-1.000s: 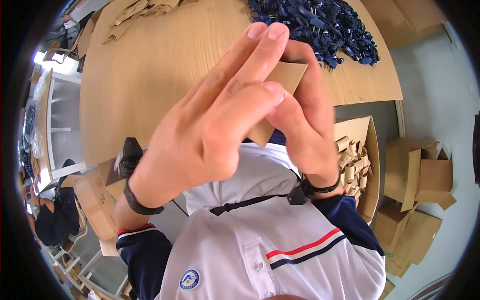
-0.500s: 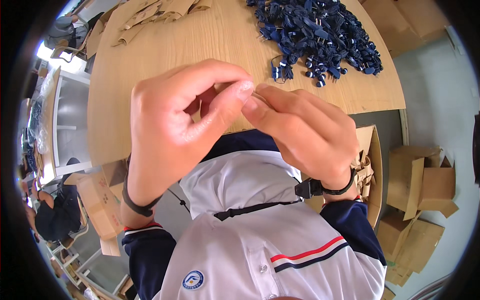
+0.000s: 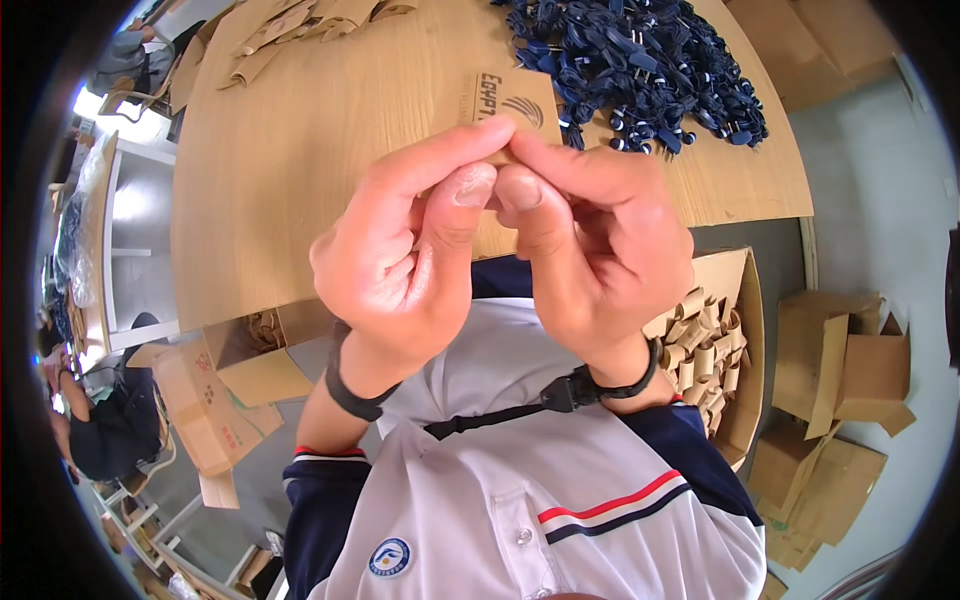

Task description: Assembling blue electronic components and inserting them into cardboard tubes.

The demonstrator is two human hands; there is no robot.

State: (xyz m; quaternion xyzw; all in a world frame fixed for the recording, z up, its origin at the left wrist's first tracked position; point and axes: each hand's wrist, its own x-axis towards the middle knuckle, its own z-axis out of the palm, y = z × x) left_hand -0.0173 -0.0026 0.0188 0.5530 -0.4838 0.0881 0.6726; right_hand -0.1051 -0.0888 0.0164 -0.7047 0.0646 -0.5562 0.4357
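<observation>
A brown kraft card piece [image 3: 535, 92] with dark printing stands up between my hands above the table's near part. My left hand [image 3: 400, 240] pinches its lower edge between thumb and forefinger. The right hand [image 3: 610, 235] grips the same edge from the other side, its fingertips meeting the left ones. The fingers cover the card's lower part. Just beyond it, on the right of the table, lies a heap of dark blue earphones [image 3: 640, 75] with bundled cords. Several flat brown card pieces [image 3: 300, 25] are spread at the table's far left.
The wooden table [image 3: 270, 190] reaches close to my body. Below its right side stands a carton [image 3: 752, 360] holding many curled card sleeves [image 3: 705, 345]. Another open carton [image 3: 200, 390] is at the lower left, and more boxes [image 3: 840, 360] stand at the right wall. People sit at the far left.
Both hands have turned so the thumbs face me, and the left has shifted right. The printed card piece, hidden before, now shows above the fingertips.
</observation>
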